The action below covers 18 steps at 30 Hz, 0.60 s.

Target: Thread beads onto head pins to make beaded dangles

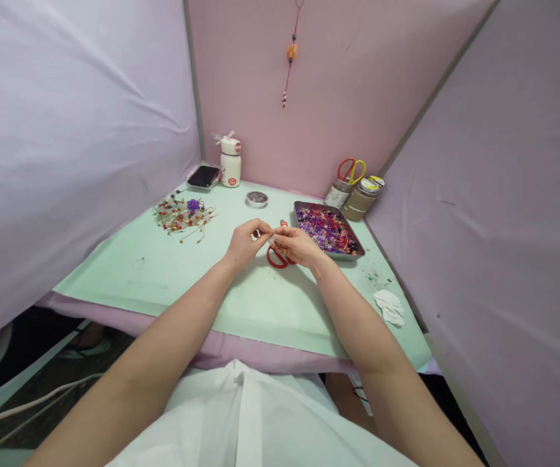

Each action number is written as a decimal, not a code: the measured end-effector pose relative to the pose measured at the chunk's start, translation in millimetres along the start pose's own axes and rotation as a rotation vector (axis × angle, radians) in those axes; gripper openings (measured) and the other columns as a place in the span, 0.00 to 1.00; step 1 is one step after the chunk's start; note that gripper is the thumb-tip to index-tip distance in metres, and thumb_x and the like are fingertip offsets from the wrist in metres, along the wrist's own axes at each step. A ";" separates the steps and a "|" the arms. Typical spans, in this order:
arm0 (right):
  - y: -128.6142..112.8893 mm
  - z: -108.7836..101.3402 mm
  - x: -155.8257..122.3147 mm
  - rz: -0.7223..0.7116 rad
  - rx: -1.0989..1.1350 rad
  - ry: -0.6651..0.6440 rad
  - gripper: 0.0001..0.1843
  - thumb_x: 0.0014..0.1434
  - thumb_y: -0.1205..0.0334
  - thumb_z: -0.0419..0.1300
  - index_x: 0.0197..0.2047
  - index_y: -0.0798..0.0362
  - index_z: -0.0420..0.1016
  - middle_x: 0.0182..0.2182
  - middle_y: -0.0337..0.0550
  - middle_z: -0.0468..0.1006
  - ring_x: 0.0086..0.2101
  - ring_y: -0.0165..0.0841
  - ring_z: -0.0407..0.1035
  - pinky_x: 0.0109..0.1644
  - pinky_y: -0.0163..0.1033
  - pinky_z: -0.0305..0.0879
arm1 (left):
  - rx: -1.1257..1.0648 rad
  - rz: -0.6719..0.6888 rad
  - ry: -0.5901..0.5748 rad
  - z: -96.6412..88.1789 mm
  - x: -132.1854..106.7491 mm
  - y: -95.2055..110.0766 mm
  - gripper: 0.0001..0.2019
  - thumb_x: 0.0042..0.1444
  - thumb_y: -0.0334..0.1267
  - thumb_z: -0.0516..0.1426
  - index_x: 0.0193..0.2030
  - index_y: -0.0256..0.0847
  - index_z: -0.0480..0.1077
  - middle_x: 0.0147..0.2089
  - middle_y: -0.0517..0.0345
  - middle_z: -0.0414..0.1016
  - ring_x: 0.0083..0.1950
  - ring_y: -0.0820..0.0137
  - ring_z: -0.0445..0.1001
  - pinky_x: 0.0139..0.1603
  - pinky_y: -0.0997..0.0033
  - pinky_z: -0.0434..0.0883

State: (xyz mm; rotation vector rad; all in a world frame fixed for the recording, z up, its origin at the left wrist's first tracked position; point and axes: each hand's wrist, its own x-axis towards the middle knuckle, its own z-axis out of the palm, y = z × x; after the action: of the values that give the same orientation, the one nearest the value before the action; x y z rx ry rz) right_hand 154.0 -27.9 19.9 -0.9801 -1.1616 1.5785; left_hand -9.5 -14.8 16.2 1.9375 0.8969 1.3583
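My left hand (248,241) and my right hand (298,244) meet above the middle of the table, fingertips pinched close together. Between them is a small clear bead piece (271,240), with a dark red bit by the left fingers; the details are too small to make out. Red-handled scissors (277,258) lie on the table just below the hands, partly hidden by the right one. To the right of the hands sits a metal tray (356,257) full of purple, red and dark beads (326,227).
A pile of beaded strings (183,215) lies at left. Behind are a phone (204,176), a white bottle (231,162) and a small round dish (257,199). Two jars (361,200) stand at back right, near red and yellow scissor handles (352,170). Crumpled white tissue (389,307) lies right.
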 end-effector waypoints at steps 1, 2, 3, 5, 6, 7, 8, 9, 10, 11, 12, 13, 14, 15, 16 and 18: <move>0.2 -0.3 0.1 0.002 0.005 -0.009 0.17 0.40 0.59 0.71 0.34 0.54 0.76 0.26 0.37 0.75 0.28 0.25 0.68 0.31 0.31 0.63 | 0.002 -0.007 -0.002 0.2 -0.1 0.3 0.05 0.51 0.38 0.56 0.30 0.40 0.70 0.36 0.54 0.76 0.39 0.69 0.72 0.40 0.69 0.66; 0.5 -0.7 0.2 0.003 0.012 -0.016 0.17 0.40 0.59 0.72 0.34 0.54 0.76 0.26 0.37 0.74 0.27 0.25 0.67 0.30 0.31 0.62 | 0.004 -0.015 -0.002 0.3 -0.2 0.7 0.05 0.51 0.38 0.57 0.30 0.40 0.70 0.36 0.53 0.76 0.39 0.69 0.72 0.41 0.69 0.66; 0.8 -1.1 0.4 0.005 0.020 -0.022 0.17 0.39 0.59 0.72 0.34 0.54 0.76 0.26 0.37 0.74 0.27 0.25 0.67 0.30 0.31 0.62 | 0.007 -0.022 -0.002 0.4 -0.2 1.0 0.05 0.51 0.38 0.57 0.30 0.40 0.71 0.37 0.53 0.76 0.39 0.69 0.72 0.41 0.69 0.66; 1.0 -1.8 0.7 0.011 0.039 -0.033 0.18 0.39 0.59 0.72 0.34 0.54 0.76 0.26 0.37 0.74 0.26 0.24 0.66 0.29 0.31 0.62 | 0.008 -0.030 0.001 0.5 -0.2 1.4 0.05 0.51 0.38 0.57 0.31 0.40 0.71 0.37 0.53 0.76 0.40 0.69 0.72 0.42 0.69 0.66; 0.9 -2.0 0.7 0.016 0.048 -0.041 0.18 0.39 0.60 0.72 0.34 0.54 0.76 0.26 0.37 0.73 0.26 0.24 0.66 0.29 0.31 0.61 | 0.008 -0.031 0.002 0.5 -0.2 1.5 0.05 0.51 0.38 0.57 0.31 0.40 0.71 0.37 0.53 0.76 0.40 0.69 0.72 0.42 0.69 0.66; 0.6 -2.1 0.6 0.022 0.058 -0.051 0.18 0.38 0.60 0.73 0.34 0.54 0.76 0.25 0.36 0.73 0.26 0.24 0.66 0.28 0.31 0.60 | 0.008 -0.029 0.002 0.5 -0.2 1.4 0.04 0.51 0.37 0.56 0.31 0.40 0.71 0.37 0.53 0.77 0.40 0.69 0.72 0.42 0.69 0.66; 0.2 -2.0 0.4 0.030 0.069 -0.059 0.18 0.38 0.60 0.73 0.34 0.55 0.76 0.25 0.36 0.73 0.26 0.24 0.65 0.28 0.31 0.60 | 0.007 -0.023 0.002 0.6 -0.3 1.2 0.04 0.51 0.37 0.56 0.31 0.40 0.71 0.37 0.54 0.76 0.40 0.69 0.72 0.42 0.69 0.66; -0.3 -1.8 0.2 0.040 0.080 -0.067 0.18 0.38 0.60 0.73 0.33 0.55 0.75 0.25 0.36 0.72 0.26 0.24 0.65 0.27 0.30 0.59 | 0.004 -0.012 0.002 0.7 -0.5 0.9 0.04 0.51 0.36 0.56 0.31 0.40 0.71 0.37 0.54 0.76 0.40 0.69 0.72 0.42 0.69 0.66; -0.9 -1.4 -0.1 0.052 0.090 -0.074 0.17 0.38 0.60 0.73 0.33 0.55 0.75 0.24 0.36 0.72 0.26 0.24 0.65 0.26 0.30 0.58 | -0.002 0.006 0.003 0.8 -0.6 0.5 0.04 0.51 0.36 0.56 0.31 0.40 0.71 0.36 0.54 0.76 0.40 0.69 0.72 0.42 0.69 0.66; -1.4 -1.0 -0.5 0.065 0.100 -0.079 0.17 0.39 0.59 0.73 0.32 0.55 0.75 0.24 0.37 0.72 0.26 0.24 0.64 0.26 0.30 0.57 | -0.011 0.026 0.004 0.9 -0.8 0.1 0.03 0.51 0.35 0.56 0.31 0.40 0.71 0.36 0.54 0.76 0.40 0.69 0.72 0.42 0.69 0.67; -1.9 -0.5 -0.8 0.076 0.108 -0.083 0.17 0.39 0.59 0.73 0.31 0.55 0.75 0.24 0.37 0.72 0.25 0.23 0.64 0.25 0.30 0.56 | -0.022 0.046 0.007 1.1 -1.0 -0.2 0.03 0.51 0.35 0.56 0.31 0.40 0.71 0.36 0.54 0.76 0.40 0.69 0.73 0.42 0.69 0.67; -2.2 0.0 -1.1 0.083 0.111 -0.085 0.17 0.39 0.59 0.73 0.30 0.56 0.74 0.24 0.36 0.72 0.25 0.23 0.63 0.25 0.30 0.55 | -0.033 0.060 0.009 1.2 -1.1 -0.4 0.03 0.51 0.35 0.56 0.31 0.40 0.71 0.36 0.54 0.76 0.40 0.69 0.73 0.42 0.69 0.67; -2.5 0.4 -1.3 0.082 0.110 -0.082 0.17 0.38 0.59 0.73 0.30 0.56 0.74 0.23 0.36 0.71 0.25 0.23 0.63 0.25 0.29 0.55 | -0.042 0.065 0.011 1.3 -1.2 -0.4 0.03 0.51 0.35 0.56 0.31 0.40 0.70 0.36 0.54 0.76 0.40 0.69 0.73 0.42 0.68 0.67; -2.7 0.9 -1.5 0.076 0.103 -0.076 0.17 0.38 0.58 0.73 0.29 0.56 0.73 0.23 0.36 0.71 0.24 0.23 0.62 0.24 0.29 0.54 | -0.048 0.061 0.012 1.4 -1.2 -0.2 0.03 0.51 0.35 0.56 0.31 0.40 0.70 0.36 0.54 0.76 0.40 0.69 0.73 0.43 0.68 0.67; -2.8 1.3 -1.7 0.066 0.093 -0.066 0.18 0.38 0.58 0.74 0.29 0.56 0.73 0.23 0.36 0.71 0.24 0.23 0.62 0.24 0.30 0.54 | -0.050 0.050 0.010 1.5 -1.2 0.3 0.03 0.51 0.35 0.56 0.31 0.40 0.70 0.36 0.54 0.76 0.40 0.69 0.73 0.44 0.68 0.68; -2.8 2.3 -2.1 0.042 0.067 -0.045 0.19 0.37 0.57 0.74 0.28 0.55 0.72 0.23 0.36 0.71 0.23 0.23 0.61 0.25 0.30 0.55 | -0.051 0.020 0.008 1.5 -1.3 1.7 0.04 0.51 0.37 0.57 0.31 0.40 0.70 0.37 0.54 0.76 0.41 0.69 0.73 0.45 0.67 0.68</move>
State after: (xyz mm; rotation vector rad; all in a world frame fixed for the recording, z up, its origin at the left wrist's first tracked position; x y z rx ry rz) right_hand 153.0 -30.1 23.3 -0.9349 -1.1176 1.6694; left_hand -8.1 -17.0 16.4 1.9084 0.8410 1.3878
